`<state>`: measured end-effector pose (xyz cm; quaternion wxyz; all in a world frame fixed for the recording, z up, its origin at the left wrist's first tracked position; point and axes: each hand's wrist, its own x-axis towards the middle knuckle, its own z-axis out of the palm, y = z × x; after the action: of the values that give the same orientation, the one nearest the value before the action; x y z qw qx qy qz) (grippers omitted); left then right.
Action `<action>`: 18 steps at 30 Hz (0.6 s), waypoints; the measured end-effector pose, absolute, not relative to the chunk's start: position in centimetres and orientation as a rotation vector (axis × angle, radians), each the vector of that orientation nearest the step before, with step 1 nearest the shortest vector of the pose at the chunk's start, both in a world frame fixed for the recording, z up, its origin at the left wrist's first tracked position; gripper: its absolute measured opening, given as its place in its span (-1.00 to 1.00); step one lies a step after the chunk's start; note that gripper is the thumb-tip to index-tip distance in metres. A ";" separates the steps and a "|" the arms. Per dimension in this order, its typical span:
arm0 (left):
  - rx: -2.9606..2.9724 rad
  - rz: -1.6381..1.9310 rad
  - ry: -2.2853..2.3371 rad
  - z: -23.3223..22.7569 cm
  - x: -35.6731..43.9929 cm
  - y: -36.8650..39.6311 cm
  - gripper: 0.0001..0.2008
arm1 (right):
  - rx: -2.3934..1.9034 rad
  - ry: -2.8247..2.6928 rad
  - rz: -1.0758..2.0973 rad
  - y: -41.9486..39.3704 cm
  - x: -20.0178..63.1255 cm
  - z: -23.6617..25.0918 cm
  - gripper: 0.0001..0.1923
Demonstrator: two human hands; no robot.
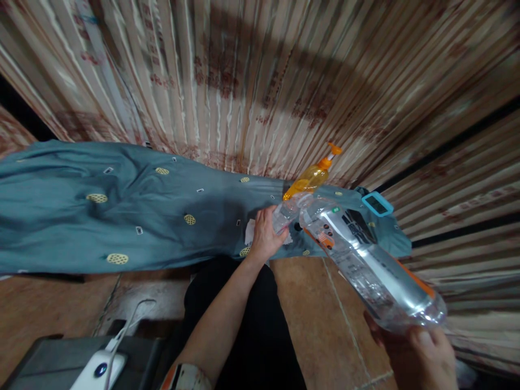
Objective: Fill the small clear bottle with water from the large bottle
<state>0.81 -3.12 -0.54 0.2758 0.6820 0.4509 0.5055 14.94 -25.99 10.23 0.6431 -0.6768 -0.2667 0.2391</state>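
Observation:
My left hand (266,235) is closed around a small clear plastic container (285,215), its fingers wrapped on the near side. My right hand (424,352) grips the base end of a large clear plastic bottle (365,265) with a silver and orange label. That bottle is tilted, its neck pointing left and touching or just over the small container's mouth; I cannot tell which. Whether liquid runs between them does not show. Behind the container is a pump bottle (311,179) with orange-yellow liquid and an orange pump. White tissue (249,232) lies beneath my left hand.
A grey-green cloth (219,216) with yellow pineapple prints covers the long narrow surface before me. At its right end is a blue-framed digital device (377,204). Pleated curtains (252,81) hang behind. A white power bank (101,370) with a cable lies lower left, above the tiled floor (320,303).

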 end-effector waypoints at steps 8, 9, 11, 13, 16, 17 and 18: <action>1.839 1.361 1.205 -0.6 0.8 -3.1 -0.43 | -1.551 -0.612 0.519 -26.1 15.2 9.9 -0.41; 1.840 1.360 1.204 -0.6 0.8 -3.1 -0.43 | -1.556 -0.609 0.514 -26.1 15.2 9.9 -0.42; 1.839 1.364 1.201 -0.6 0.8 -3.1 -0.43 | -1.552 -0.621 0.511 -26.0 15.1 10.0 -0.43; 1.838 1.368 1.201 -0.6 0.7 -3.1 -0.43 | -1.531 -0.641 0.510 -25.9 15.0 10.1 -0.41; 1.836 1.366 1.205 -0.7 0.7 -3.1 -0.42 | -1.537 -0.669 0.522 -26.0 15.0 10.1 -0.38; 1.835 1.364 1.207 -0.7 0.7 -3.1 -0.43 | -1.547 -0.675 0.522 -26.1 15.1 10.1 -0.38; 1.834 1.363 1.209 -0.6 0.8 -3.1 -0.43 | -1.561 -0.673 0.518 -26.2 15.2 10.0 -0.37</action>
<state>0.75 -3.11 -0.63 0.2745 0.6822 0.4498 0.5069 15.21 -26.19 10.02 0.6306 -0.6818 -0.2938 0.2262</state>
